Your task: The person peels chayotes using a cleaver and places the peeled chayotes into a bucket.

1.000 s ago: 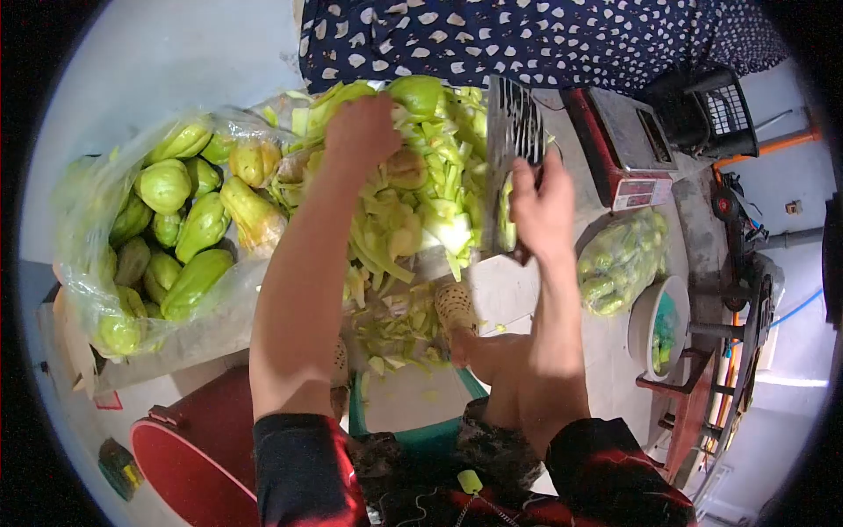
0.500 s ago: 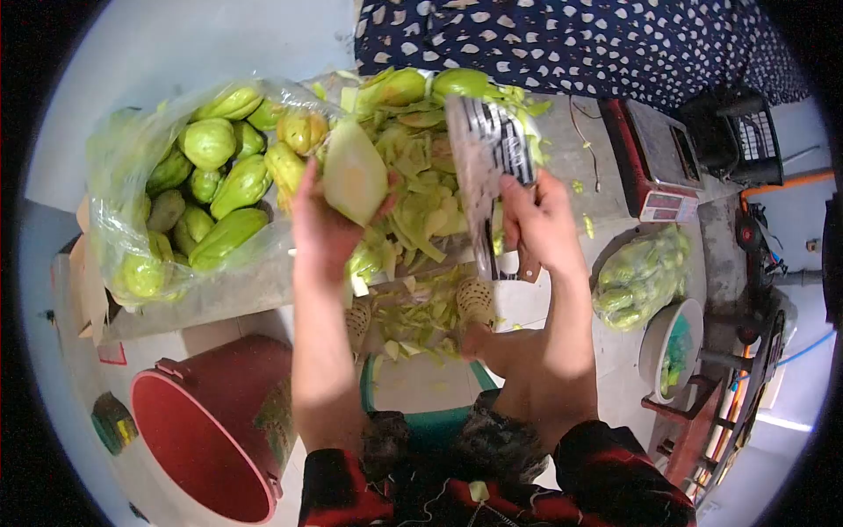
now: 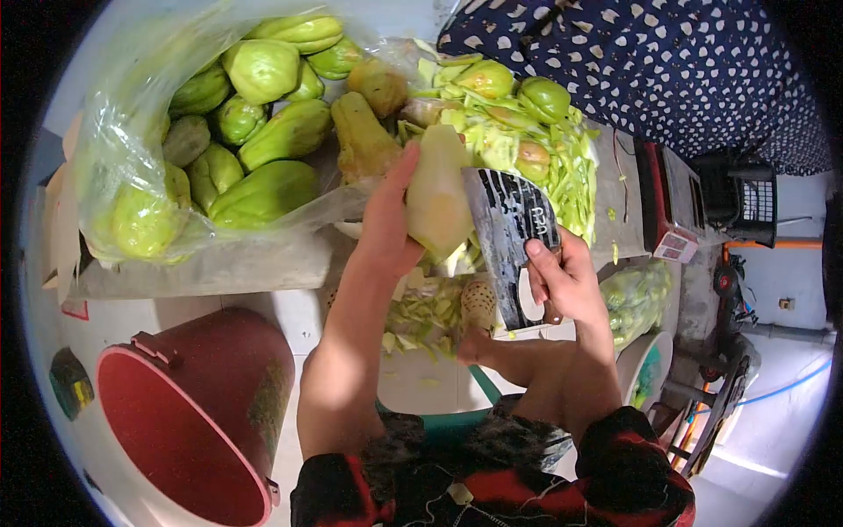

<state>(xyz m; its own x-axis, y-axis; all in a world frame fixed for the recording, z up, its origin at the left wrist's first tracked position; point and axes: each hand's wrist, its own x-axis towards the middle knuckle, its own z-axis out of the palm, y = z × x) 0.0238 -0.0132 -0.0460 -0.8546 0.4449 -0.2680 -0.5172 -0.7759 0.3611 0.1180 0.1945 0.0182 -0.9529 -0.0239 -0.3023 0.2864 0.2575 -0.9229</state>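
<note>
My left hand (image 3: 386,224) is wrapped round a peeled, pale chayote (image 3: 439,193), held upright over the near edge of the ledge. In my right hand (image 3: 571,277) is a wide-bladed cleaver (image 3: 509,228) with dark stripes and lettering on the blade. The cleaver's blade edge lies right beside the chayote's right side; whether it touches, I cannot tell. Behind them spreads a heap of green peelings (image 3: 562,180), with a few chayotes on it. An unpeeled, yellowish chayote (image 3: 360,140) rests just left of my left hand.
A clear plastic bag (image 3: 123,167) of green chayotes fills the left of the ledge (image 3: 219,274). Below stands a large red bin (image 3: 211,378). At right are a red scale (image 3: 672,198), a filled bag (image 3: 637,299) and a basin (image 3: 654,360). Peelings (image 3: 421,325) litter the floor.
My hands have come closer together, bringing the cleaver from apart to beside the chayote. The chayote has turned and moved right in the view. My head view has shifted nearer the ledge.
</note>
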